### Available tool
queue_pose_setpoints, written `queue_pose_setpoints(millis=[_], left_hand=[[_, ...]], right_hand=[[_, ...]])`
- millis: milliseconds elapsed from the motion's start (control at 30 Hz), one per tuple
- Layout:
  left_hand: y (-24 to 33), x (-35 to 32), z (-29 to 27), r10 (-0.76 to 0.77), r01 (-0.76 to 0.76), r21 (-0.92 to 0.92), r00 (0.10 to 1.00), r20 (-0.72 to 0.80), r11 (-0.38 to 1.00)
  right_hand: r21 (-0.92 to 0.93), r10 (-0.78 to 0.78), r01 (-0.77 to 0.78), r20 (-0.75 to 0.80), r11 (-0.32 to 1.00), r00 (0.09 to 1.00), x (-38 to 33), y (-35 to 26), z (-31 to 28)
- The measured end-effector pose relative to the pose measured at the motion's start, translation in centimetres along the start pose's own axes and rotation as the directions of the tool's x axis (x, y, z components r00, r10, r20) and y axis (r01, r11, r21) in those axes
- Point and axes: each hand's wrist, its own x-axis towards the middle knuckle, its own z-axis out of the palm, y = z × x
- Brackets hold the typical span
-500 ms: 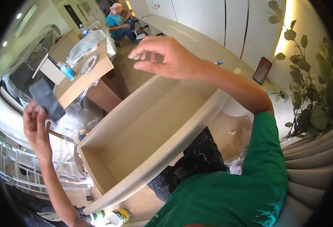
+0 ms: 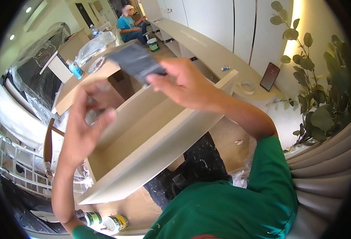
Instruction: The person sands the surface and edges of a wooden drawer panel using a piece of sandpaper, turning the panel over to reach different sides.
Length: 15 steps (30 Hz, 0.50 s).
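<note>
In my right hand (image 2: 185, 81) is a dark grey sheet of sandpaper (image 2: 133, 59), pinched at its near corner between thumb and fingers and slightly blurred. My left hand (image 2: 86, 123) holds nothing; its fingers and thumb are apart, above the left end of a long beige drawer (image 2: 139, 171). The drawer lies at a slant in front of my body, its hollow side up and its inside bare. Both hands are above it, and the sandpaper is over its far side.
Beyond the drawer stands a wooden piece (image 2: 74, 89) with a blue-labelled bottle (image 2: 75, 69) and plastic wrap. A long counter (image 2: 207, 55) bears a tape roll (image 2: 247, 87) and a phone (image 2: 270, 76). Paint cans (image 2: 117, 224) stand lower left. A leafy plant (image 2: 323, 115) is right; another person (image 2: 131, 26) sits far back.
The sandpaper has passed from my left hand to my right. My left hand has moved right, over the drawer, and let go. The drawer appears tilted differently.
</note>
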Motion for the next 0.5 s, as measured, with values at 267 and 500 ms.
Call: queue_pose_setpoints(millis=[267,500], left_hand=[[-1.3,-11.9,0.4,-0.363,0.168,0.567,0.897,0.251,0.806],[-6.2,-20.8,-3.5,-0.353,0.424,0.611,0.904,-0.241,0.669]], right_hand=[[-0.649,0.011,-0.056,-0.074,0.758,0.997,-4.1,5.5,-4.0],[-0.532,0.086,-0.215,-0.256,0.819,0.963,-6.5,10.5,-6.3]])
